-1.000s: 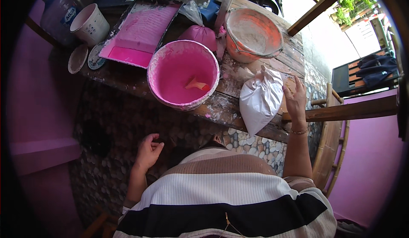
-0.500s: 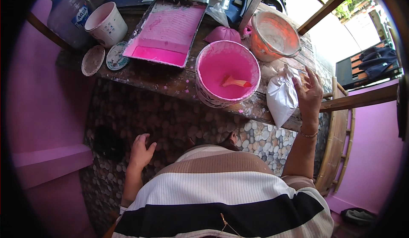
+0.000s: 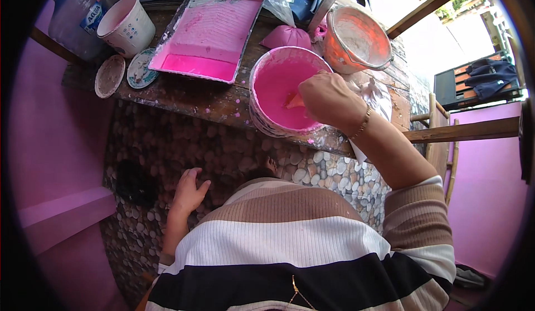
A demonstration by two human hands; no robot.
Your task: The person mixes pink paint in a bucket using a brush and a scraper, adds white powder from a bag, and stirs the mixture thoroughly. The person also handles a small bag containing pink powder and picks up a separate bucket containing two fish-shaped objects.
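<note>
Right hand [image 3: 330, 98] is closed around a stick [image 3: 293, 100] in the pink bucket [image 3: 266, 117] at the table's [image 3: 189, 96] front edge, left hand [image 3: 188, 191] loose below, so I'd stir slow, keeping off the rim.

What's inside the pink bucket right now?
The pink bucket holds pink paint, with an orange-tan stick-like piece showing at the surface. The right hand reaches over the rim and covers the right part, so what its fingers grip cannot be seen.
</note>
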